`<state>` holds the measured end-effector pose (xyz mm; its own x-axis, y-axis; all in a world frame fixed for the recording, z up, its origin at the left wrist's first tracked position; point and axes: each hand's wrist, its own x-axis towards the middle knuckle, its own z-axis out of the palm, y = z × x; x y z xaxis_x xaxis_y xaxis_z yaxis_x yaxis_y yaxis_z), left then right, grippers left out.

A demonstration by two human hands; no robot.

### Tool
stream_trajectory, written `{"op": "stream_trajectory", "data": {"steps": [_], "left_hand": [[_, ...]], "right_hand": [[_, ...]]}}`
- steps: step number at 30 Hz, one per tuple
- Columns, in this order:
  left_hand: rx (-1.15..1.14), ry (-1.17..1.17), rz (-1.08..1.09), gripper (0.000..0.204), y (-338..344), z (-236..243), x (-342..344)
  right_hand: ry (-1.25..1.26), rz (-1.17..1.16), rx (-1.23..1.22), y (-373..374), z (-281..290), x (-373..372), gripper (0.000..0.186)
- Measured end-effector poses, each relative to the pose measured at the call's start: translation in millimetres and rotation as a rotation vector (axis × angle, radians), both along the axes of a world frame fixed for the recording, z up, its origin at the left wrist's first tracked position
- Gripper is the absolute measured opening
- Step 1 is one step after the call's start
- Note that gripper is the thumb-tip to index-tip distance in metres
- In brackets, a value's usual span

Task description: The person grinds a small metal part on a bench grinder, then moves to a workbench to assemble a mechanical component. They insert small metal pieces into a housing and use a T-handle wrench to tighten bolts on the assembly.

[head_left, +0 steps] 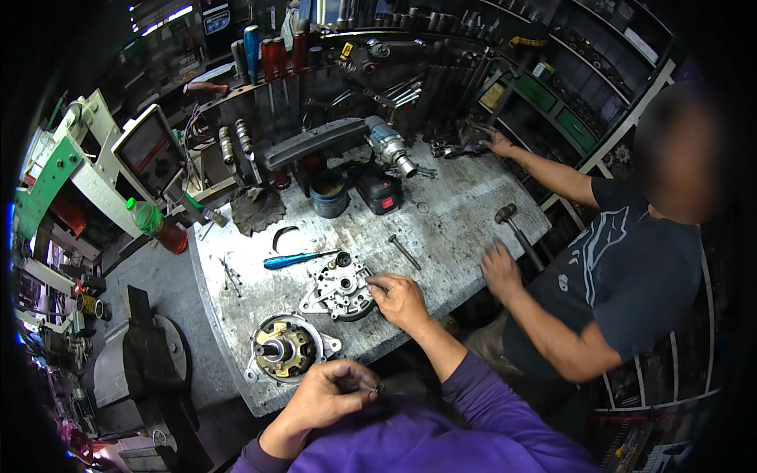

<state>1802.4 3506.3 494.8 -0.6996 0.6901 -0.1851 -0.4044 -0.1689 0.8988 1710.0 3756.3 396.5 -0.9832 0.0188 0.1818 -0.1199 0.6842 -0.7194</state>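
My right hand (400, 303) reaches to the right edge of a round metal alternator housing (341, 285), its thumb and forefinger closed at the rim. Nearer me, my left hand (335, 392) is held in front of my body with the fingers curled and the tips together. Something small and dark may sit at those tips; I cannot make it out. Just beyond the left hand lies the other alternator half (285, 349), its rotor and shaft facing up. A blue-handled screwdriver (293, 260) rests behind the housing.
Long thin bolts (230, 274) lie left on the metal bench (461, 229). A single bolt (404, 251), a hammer (516, 232) and a cordless impact wrench (386, 158) lie farther right and back. A bottle (158, 226) stands left. Another person (607, 260) works at the right side.
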Motion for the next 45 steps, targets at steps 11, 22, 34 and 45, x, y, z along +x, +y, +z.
{"op": "stream_trajectory", "data": {"steps": [11,22,34,45], "left_hand": [[-0.060,0.073,0.080,0.015,15.7,-9.1,-6.6],[-0.147,0.020,0.081,0.016,19.6,-22.2,-3.8],[-0.202,0.114,0.128,0.017,46.4,-24.4,-15.1],[-0.517,0.374,0.654,0.018,108.4,-18.9,-65.2]], "right_hand": [[0.028,0.076,0.205,-3.6,20.7,-5.7,0.024],[0.028,0.023,0.280,0.4,20.5,-6.3,0.029],[0.017,0.123,0.259,7.0,25.6,-13.3,0.026],[-1.046,-0.078,-1.540,85.5,-15.3,-45.8,0.011]]}}
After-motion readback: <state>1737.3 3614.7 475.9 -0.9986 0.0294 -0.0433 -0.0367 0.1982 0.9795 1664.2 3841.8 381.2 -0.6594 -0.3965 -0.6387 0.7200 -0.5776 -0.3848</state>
